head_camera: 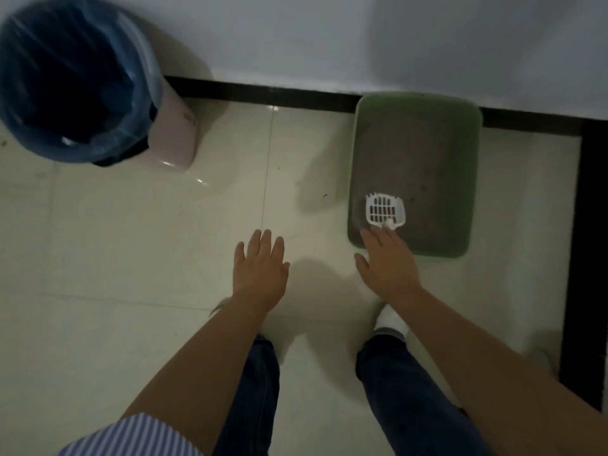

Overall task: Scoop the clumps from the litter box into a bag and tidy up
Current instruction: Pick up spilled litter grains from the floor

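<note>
Bare forearms end in the left hand (260,271) and right hand (388,268). A blue-and-white striped sleeve (131,436) sits behind the left forearm. Beside it, dark blue jeans (394,373); beyond them, a white shoe (391,319).

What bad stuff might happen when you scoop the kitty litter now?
1. The bin with the blue bag stands far across the floor from the green litter box, so litter may drop from the slotted white scoop on the way.
2. The right hand only reaches for the scoop's handle; a loose grip could flick litter out.
3. The room is dim, so clumps may be missed.
</note>
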Tool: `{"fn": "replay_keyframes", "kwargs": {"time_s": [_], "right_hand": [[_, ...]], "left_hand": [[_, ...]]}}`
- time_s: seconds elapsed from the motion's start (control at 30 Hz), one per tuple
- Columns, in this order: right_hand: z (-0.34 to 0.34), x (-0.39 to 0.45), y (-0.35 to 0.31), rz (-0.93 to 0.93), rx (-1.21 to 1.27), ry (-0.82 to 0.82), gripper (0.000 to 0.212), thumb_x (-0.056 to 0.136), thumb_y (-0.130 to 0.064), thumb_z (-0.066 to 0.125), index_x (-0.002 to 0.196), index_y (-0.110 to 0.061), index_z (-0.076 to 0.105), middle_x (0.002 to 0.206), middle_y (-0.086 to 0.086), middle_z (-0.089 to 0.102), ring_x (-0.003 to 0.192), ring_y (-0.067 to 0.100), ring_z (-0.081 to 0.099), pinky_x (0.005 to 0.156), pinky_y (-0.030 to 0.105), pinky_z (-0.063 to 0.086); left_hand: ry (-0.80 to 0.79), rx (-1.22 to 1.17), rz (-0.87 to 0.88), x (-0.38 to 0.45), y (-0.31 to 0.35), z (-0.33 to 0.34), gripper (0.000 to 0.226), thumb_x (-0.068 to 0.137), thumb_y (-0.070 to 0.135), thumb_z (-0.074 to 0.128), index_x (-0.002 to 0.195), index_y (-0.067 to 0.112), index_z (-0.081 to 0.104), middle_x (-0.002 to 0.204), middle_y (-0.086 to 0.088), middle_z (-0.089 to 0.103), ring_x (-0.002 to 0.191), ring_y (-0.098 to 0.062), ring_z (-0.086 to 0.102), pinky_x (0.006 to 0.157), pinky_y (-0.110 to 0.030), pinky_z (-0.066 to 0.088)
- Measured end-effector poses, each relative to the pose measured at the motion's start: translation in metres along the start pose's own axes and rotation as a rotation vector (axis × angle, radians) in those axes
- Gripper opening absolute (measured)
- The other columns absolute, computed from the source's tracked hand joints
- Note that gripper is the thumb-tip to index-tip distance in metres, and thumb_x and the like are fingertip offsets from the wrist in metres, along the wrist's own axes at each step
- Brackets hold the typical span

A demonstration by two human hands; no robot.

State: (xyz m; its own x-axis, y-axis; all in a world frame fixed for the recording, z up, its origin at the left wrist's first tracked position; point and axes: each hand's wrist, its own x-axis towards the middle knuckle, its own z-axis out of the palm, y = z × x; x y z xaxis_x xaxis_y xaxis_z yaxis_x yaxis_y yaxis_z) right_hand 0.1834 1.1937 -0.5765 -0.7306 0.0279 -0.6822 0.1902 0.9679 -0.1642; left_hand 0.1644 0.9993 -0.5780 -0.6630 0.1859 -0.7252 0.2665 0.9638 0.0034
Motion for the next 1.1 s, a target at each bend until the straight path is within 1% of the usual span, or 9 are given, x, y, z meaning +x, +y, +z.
{"fn": "replay_keyframes", "kwargs": {"time_s": [0.17, 0.27, 0.33, 0.47, 0.63, 0.77, 0.87, 0.93, 1.1], "right_hand": [[0.059, 0.047, -0.011, -0.04, -0.021, -0.052, 0.054, 0.098, -0.031, 0.033, 0.147, -0.014, 0.019, 0.156, 0.007, 0.016, 0.146, 0.022, 0.01, 0.118, 0.034, 0.012], [0.077, 0.088, -0.013, -0.063, -0.017, -0.02, 0.053, 0.098, -0.03, 0.033, 0.147, -0.013, 0.019, 0.156, 0.007, 0.018, 0.145, 0.022, 0.013, 0.119, 0.034, 0.013], [0.086, 0.123, -0.018, -0.126, -0.026, 0.016, 0.053, 0.098, -0.027, 0.033, 0.147, -0.011, 0.019, 0.155, 0.009, 0.019, 0.144, 0.023, 0.014, 0.118, 0.033, 0.012], [0.092, 0.204, -0.027, -0.219, -0.055, 0.056, 0.054, 0.097, -0.023, 0.037, 0.147, -0.009, 0.019, 0.156, 0.012, 0.014, 0.145, 0.024, 0.013, 0.117, 0.028, 0.011], [0.073, 0.283, -0.034, -0.205, -0.063, 0.185, 0.051, 0.097, -0.019, 0.038, 0.144, -0.003, 0.025, 0.154, 0.014, 0.019, 0.143, 0.025, 0.017, 0.115, 0.029, 0.017], [0.085, 0.287, -0.037, -0.131, -0.002, 0.175, 0.053, 0.096, -0.017, 0.038, 0.144, -0.003, 0.022, 0.156, 0.015, 0.012, 0.145, 0.025, 0.012, 0.116, 0.029, 0.014], [0.107, 0.265, -0.036, -0.081, 0.044, 0.165, 0.054, 0.097, -0.017, 0.037, 0.146, -0.004, 0.018, 0.156, 0.014, 0.009, 0.145, 0.024, 0.01, 0.116, 0.025, 0.01], [0.122, 0.253, -0.035, -0.045, 0.087, 0.148, 0.055, 0.098, -0.018, 0.035, 0.147, -0.005, 0.014, 0.157, 0.013, 0.005, 0.146, 0.023, 0.005, 0.118, 0.026, 0.008], [0.152, 0.262, -0.039, 0.071, 0.195, 0.237, 0.053, 0.097, -0.013, 0.032, 0.146, -0.002, 0.015, 0.157, 0.014, 0.005, 0.147, 0.025, 0.002, 0.119, 0.026, 0.002]], "left_hand": [[0.008, -0.002, -0.031, 0.05, -0.021, 0.056, 0.054, 0.102, 0.033, 0.022, 0.15, 0.015, 0.005, 0.158, -0.006, 0.0, 0.146, -0.022, -0.004, 0.118, -0.041, 0.004], [0.048, -0.042, -0.054, 0.094, -0.025, 0.076, 0.054, 0.102, 0.033, 0.022, 0.15, 0.015, 0.006, 0.158, -0.006, 0.001, 0.146, -0.022, -0.003, 0.118, -0.04, 0.005], [0.116, -0.082, -0.067, 0.13, -0.029, 0.089, 0.053, 0.101, 0.033, 0.023, 0.149, 0.015, 0.009, 0.158, -0.006, 0.005, 0.146, -0.022, 0.0, 0.117, -0.038, 0.008], [0.258, -0.149, -0.062, 0.218, -0.048, 0.102, 0.054, 0.101, 0.033, 0.027, 0.149, 0.012, 0.014, 0.157, -0.007, 0.01, 0.146, -0.022, 0.005, 0.116, -0.035, 0.011], [0.329, -0.056, -0.013, 0.311, -0.102, 0.097, 0.054, 0.101, 0.03, 0.025, 0.149, 0.009, 0.011, 0.158, -0.008, 0.004, 0.146, -0.021, 0.001, 0.117, -0.032, 0.007], [0.339, -0.05, 0.027, 0.327, -0.118, 0.093, 0.057, 0.101, 0.031, 0.025, 0.149, 0.007, 0.008, 0.158, -0.01, 0.002, 0.146, -0.022, -0.001, 0.119, -0.032, 0.005], [0.372, -0.156, 0.005, 0.328, -0.116, 0.091, 0.059, 0.101, 0.033, 0.027, 0.149, 0.005, 0.007, 0.158, -0.011, 0.003, 0.146, -0.024, 0.0, 0.118, -0.032, 0.005], [0.368, -0.21, 0.0, 0.33, -0.111, 0.096, 0.061, 0.1, 0.034, 0.027, 0.149, 0.005, 0.005, 0.158, -0.011, 0.0, 0.146, -0.023, -0.002, 0.117, -0.032, 0.003], [0.418, -0.141, 0.148, 0.348, -0.098, 0.104, 0.064, 0.099, 0.043, 0.021, 0.149, 0.007, 0.005, 0.158, -0.01, -0.001, 0.146, -0.022, -0.003, 0.117, -0.031, -0.001]]}}
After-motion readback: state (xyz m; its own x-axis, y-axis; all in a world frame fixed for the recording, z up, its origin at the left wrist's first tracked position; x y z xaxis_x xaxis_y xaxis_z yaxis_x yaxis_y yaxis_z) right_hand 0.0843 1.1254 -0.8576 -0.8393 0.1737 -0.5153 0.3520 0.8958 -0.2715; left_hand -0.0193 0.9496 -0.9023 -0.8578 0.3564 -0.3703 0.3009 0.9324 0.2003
